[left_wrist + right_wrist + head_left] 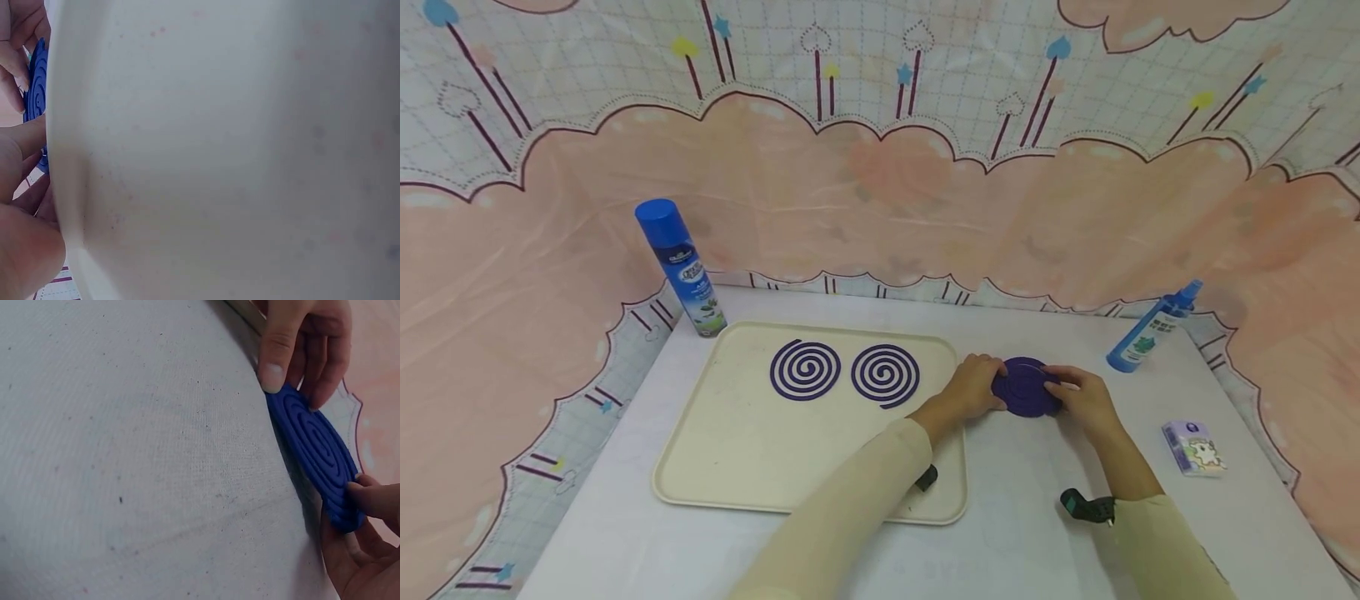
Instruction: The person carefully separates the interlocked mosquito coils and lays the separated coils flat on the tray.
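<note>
A dark blue mosquito coil (1027, 387), its rings packed close together, is between my two hands just right of the tray. At its left edge, my left hand (973, 387) pinches it with thumb and fingers. The right hand (1086, 398) grips the opposite edge. Seen from the right wrist, the coil (312, 440) is tilted, with thumbs on its upper face. Two more spiral coils, a left one (805, 371) and a right one (885, 375), lie flat side by side on the cream tray (737, 467). The left wrist view shows mostly tray, with only part of the held coil (37, 87).
A blue spray can (681, 267) stands at the tray's back left corner. To the right are a blue spray bottle (1153, 327) and, nearer, a small purple and white packet (1193, 448). Everything is on a white-covered table (1015, 533) before a patterned curtain (820, 200).
</note>
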A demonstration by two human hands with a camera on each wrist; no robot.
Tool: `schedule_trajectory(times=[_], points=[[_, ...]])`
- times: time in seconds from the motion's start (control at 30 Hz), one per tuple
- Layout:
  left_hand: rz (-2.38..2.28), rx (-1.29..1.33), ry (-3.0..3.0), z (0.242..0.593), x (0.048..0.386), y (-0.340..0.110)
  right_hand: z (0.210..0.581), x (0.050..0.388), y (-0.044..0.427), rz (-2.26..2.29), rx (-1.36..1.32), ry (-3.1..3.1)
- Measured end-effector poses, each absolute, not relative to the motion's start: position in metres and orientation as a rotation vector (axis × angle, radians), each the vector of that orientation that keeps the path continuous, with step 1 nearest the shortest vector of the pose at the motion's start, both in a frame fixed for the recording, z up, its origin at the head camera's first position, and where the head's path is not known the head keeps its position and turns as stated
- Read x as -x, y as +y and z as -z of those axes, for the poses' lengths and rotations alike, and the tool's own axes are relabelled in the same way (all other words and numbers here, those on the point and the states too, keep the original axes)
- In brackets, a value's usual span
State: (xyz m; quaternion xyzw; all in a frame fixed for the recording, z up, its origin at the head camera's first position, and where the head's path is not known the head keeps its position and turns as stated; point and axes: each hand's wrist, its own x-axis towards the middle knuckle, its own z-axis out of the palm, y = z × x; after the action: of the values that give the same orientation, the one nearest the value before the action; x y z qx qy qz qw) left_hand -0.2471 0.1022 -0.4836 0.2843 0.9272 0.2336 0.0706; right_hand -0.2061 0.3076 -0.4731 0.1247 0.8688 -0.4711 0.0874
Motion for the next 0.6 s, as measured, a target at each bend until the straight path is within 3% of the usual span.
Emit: schedule_trajectory(times=[0.6], points=[[-0.949,-0.830,2.737,0.4862,0.2562,0.0959,0.4666,0.2063,0.3077,1.551,-0.358,2.507]])
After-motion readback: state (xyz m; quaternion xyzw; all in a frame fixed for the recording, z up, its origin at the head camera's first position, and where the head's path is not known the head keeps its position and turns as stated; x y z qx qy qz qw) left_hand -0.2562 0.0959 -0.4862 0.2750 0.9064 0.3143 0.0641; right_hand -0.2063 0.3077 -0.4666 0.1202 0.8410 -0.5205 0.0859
